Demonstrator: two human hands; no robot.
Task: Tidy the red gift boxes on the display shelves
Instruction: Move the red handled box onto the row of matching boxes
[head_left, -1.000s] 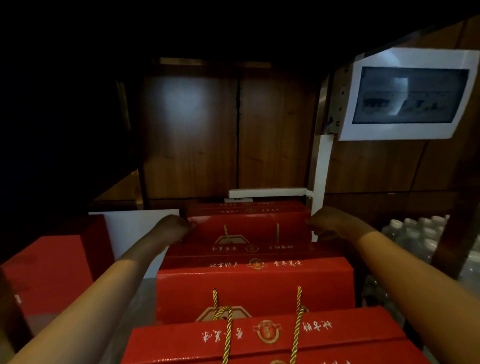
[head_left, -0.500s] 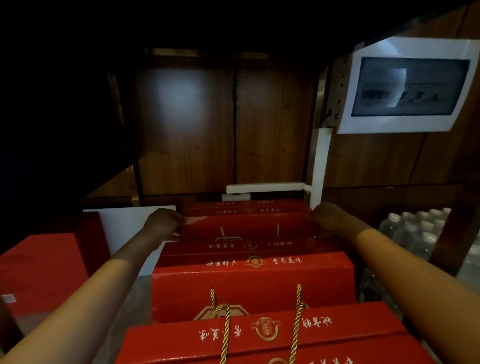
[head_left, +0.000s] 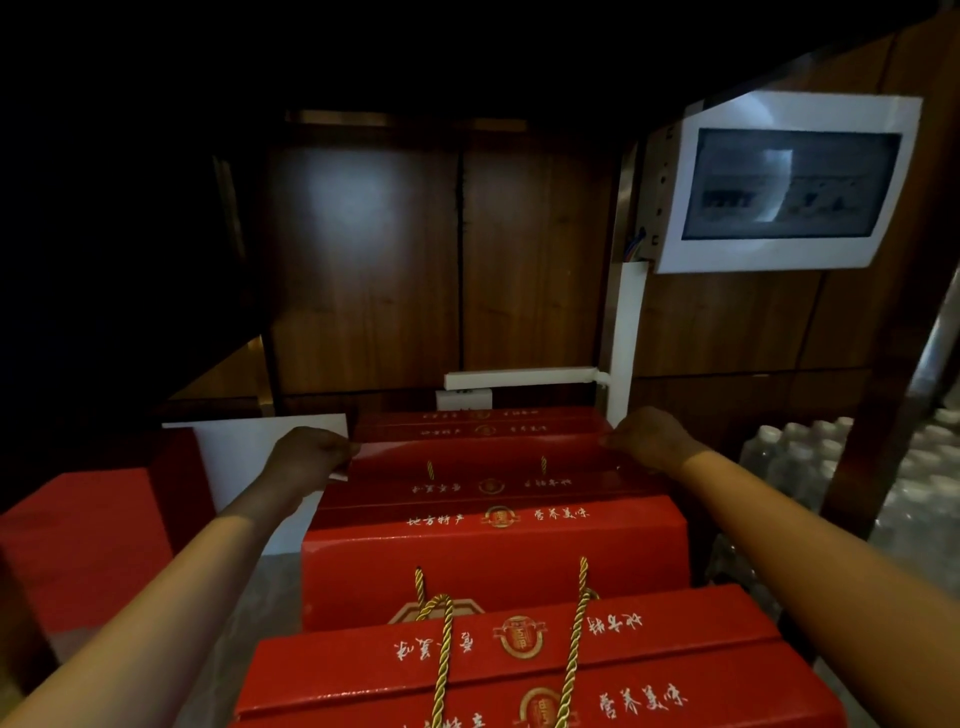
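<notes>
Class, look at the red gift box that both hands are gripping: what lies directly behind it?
Behind the gripped gift box another red gift box shows its top, then a white socket on the wood back panel. The lower part of that rear box is covered.

The middle red gift box (head_left: 493, 551) carries gold Chinese characters on its top edge: 地方特产 at the left and 营养美味 at the right, with a round gold emblem between them. The nearest red gift box (head_left: 519, 670) shows the same gold characters, partly upside down. On the far boxes (head_left: 483, 467) the writing is too small to read.
</notes>
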